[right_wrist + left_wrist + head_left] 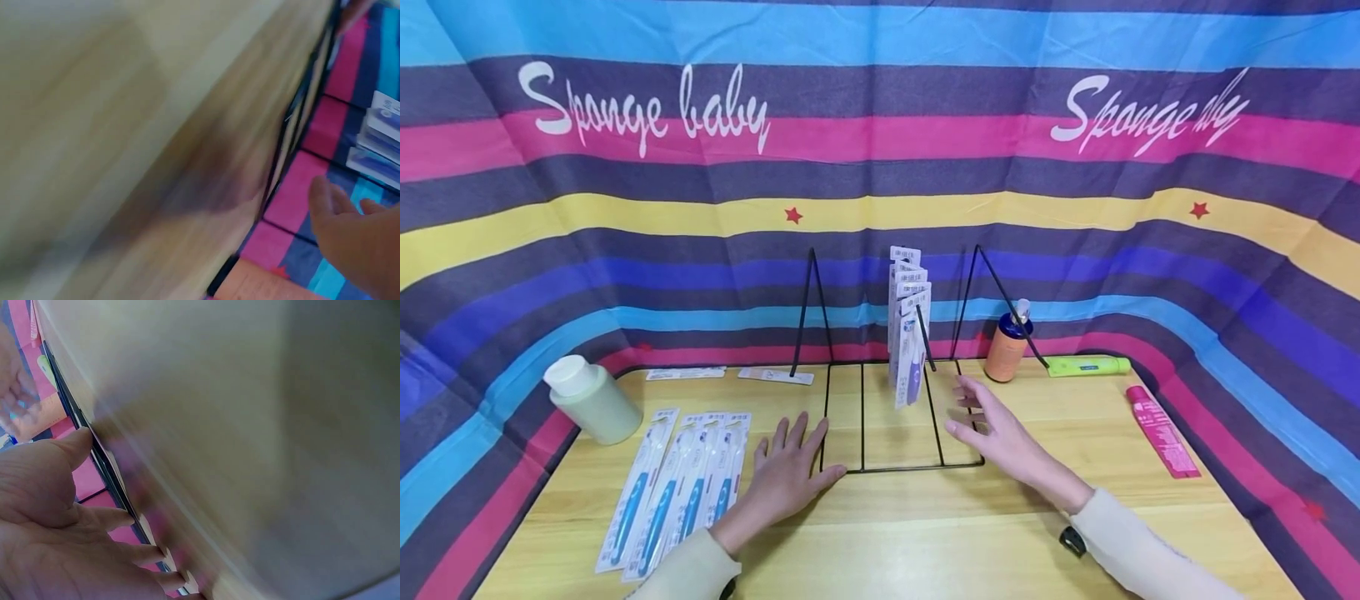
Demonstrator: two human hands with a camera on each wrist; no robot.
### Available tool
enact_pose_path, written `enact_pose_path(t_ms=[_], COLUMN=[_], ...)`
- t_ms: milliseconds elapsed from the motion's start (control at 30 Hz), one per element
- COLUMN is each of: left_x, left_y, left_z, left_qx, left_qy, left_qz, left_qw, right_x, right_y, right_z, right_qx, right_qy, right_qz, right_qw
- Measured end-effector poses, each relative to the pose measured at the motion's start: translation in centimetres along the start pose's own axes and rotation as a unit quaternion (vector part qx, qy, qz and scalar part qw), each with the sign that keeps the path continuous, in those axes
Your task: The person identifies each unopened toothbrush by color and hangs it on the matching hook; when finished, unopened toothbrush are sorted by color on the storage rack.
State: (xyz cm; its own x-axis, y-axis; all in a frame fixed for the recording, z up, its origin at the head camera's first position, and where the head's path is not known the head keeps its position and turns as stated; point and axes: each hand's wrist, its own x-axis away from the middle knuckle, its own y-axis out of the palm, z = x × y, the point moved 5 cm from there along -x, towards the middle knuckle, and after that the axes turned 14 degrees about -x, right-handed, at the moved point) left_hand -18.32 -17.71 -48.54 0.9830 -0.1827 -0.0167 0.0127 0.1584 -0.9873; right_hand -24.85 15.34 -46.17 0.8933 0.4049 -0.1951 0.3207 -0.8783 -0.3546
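Across the middle of the frame, a black wire rack [862,417] is being flanked by two hands: the left hand [785,477], released, is being spread at its left front corner; the right hand [1002,436], released and loose-fingered, is being held at its right edge. Toothbrush packs [912,367] are being suspended from its middle.

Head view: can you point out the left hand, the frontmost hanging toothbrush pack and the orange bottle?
Left hand [784,479], head view: back of the hand.
Frontmost hanging toothbrush pack [912,354], head view: middle of its front face.
Orange bottle [1004,356], head view: middle of its orange body.
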Motion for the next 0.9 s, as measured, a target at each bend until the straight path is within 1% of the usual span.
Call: enact_pose_path(t_ms=[100, 167, 233, 333, 467, 600, 700, 833, 900], left_x=[0.0, 0.0, 0.0, 0.0, -0.1, -0.2, -0.2, 0.1, 0.4], left_y=[0.0, 0.0, -0.1, -0.2, -0.3, -0.3, -0.1, 0.0, -0.3], left_z=[0.0, 0.0, 0.0, 0.0, 0.0, 0.0, -0.2, -0.5, -0.6], left_qx=[-0.001, -0.001, -0.001, 0.000, -0.002, 0.000, 0.011, 0.035, 0.049], left_qy=[-0.003, -0.003, -0.003, -0.002, -0.004, -0.007, -0.001, 0.006, 0.003], left_qz=[-0.002, -0.002, 0.000, 0.001, -0.003, -0.009, -0.005, 0.012, 0.020], left_qw=[1.0000, 1.0000, 1.0000, 1.0000, 1.0000, 0.9999, 0.9999, 0.9993, 0.9986], right_x=[0.7, 1.0, 1.3, 1.8, 2.4, 2.3, 2.1, 2.0, 2.0], right_y=[-0.6, -1.0, -1.3, -1.5, -1.6, -1.7, -1.9, -2.0, -2.0], right_z=[0.9, 1.4, 1.8, 2.4, 3.1, 3.6, 3.8, 4.0, 4.1], right_qx=[0.088, 0.147, 0.192, 0.241, 0.280, 0.314, 0.327, 0.323, 0.322], right_qy=[0.013, 0.014, 0.009, -0.002, 0.001, 0.002, 0.004, 0.019, 0.024], right_qz=[-0.013, -0.020, -0.030, -0.056, -0.091, -0.103, -0.102, -0.102, -0.103], right_qw=[0.996, 0.989, 0.981, 0.969, 0.956, 0.944, 0.940, 0.941, 0.941])
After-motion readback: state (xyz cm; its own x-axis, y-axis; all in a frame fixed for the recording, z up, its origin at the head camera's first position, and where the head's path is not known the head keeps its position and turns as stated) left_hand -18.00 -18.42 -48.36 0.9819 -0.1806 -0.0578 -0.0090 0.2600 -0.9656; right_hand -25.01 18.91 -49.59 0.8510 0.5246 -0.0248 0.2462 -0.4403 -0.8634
